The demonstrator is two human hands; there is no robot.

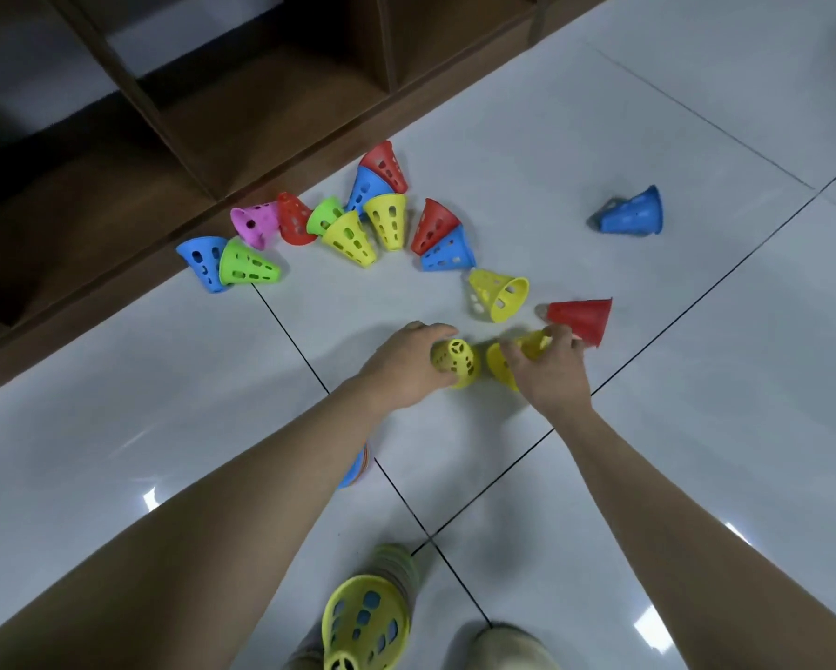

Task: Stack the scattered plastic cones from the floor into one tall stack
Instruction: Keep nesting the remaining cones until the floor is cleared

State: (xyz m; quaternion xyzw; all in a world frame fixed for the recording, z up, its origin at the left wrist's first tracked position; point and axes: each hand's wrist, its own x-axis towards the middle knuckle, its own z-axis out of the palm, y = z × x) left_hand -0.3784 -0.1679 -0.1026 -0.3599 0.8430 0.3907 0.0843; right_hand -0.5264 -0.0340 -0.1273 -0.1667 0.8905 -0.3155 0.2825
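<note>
My left hand [409,365] grips a yellow perforated cone [457,362] whose narrow end faces up. My right hand [546,369] pinches a second yellow cone [500,365] lying just right of it. A red cone [583,319] and a yellow cone [498,295] lie close beyond my hands. Several more cones in red, blue, green, yellow and pink lie in an arc [348,229] near the shelf. A blue cone [633,215] lies alone at the far right. A stack of cones [358,464] shows partly under my left forearm.
A dark wooden shelf unit [213,113] runs along the back left of the white tiled floor [648,427]. A yellow perforated cone [365,621] sits at the bottom centre, on a slim striped stack. My foot [513,650] is beside it.
</note>
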